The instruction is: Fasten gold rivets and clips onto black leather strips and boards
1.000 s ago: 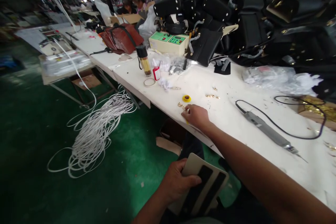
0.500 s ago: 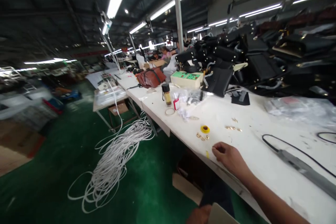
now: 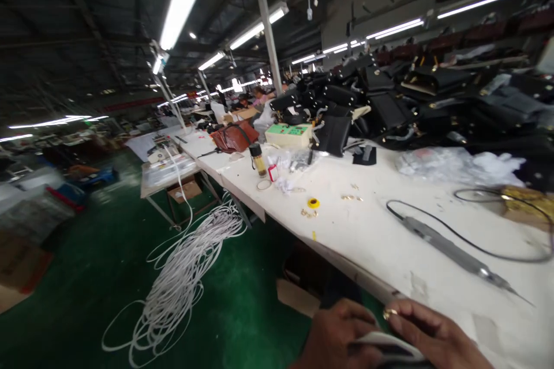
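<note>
At the bottom of the view, my right hand [image 3: 433,331] pinches a small gold metal fitting [image 3: 389,313] between thumb and fingertip. My left hand [image 3: 340,331] is closed on a dark piece with a pale curved edge [image 3: 392,339]; the lower frame edge cuts it off and its kind is unclear. The fitting is just above that piece. Further along the white table [image 3: 359,230] lie several gold fittings [image 3: 309,214] beside a yellow tape roll [image 3: 313,203], with another small group of gold pieces [image 3: 351,198] to its right.
A grey pen-shaped tool [image 3: 445,242] with a pointed tip and black cord lies at right. Black bags [image 3: 381,92] are heaped behind it, near clear plastic [image 3: 445,164]. A bottle [image 3: 258,161], control box [image 3: 288,134] and brown bag [image 3: 234,136] stand further left. Coiled white cord [image 3: 182,282] covers some floor.
My right hand has left the table edge near the gold fittings and come down beside my left hand, with a gold fitting in its fingers. The view has shifted to the right.
</note>
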Action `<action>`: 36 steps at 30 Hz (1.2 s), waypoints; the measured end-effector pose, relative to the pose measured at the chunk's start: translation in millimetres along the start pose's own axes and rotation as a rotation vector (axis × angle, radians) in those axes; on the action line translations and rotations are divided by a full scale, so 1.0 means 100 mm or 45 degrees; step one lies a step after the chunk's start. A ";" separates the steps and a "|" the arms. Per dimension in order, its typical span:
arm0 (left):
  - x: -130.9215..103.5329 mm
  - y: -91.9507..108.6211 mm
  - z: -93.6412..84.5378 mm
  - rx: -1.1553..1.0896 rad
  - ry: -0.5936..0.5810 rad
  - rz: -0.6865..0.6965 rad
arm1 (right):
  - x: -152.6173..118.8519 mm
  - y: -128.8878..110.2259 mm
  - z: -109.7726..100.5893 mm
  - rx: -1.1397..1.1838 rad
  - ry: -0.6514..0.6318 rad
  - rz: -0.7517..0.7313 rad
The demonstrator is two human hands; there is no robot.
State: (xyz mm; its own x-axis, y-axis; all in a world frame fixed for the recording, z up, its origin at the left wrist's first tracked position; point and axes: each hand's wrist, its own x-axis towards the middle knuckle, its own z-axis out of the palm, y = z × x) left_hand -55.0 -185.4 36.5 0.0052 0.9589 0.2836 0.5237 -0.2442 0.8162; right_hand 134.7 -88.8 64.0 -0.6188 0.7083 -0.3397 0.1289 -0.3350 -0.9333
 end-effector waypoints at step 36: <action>0.54 0.59 0.22 0.300 -0.181 0.776 | -0.84 -0.46 -0.84 -0.539 -0.195 -0.339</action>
State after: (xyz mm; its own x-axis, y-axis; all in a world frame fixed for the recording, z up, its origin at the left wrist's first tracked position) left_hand -5.0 -145.1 88.3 0.4628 0.6729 0.5770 0.5636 -0.7258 0.3944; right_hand 245.5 -80.5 125.3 -0.7752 0.6249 -0.0928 0.2339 0.1475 -0.9610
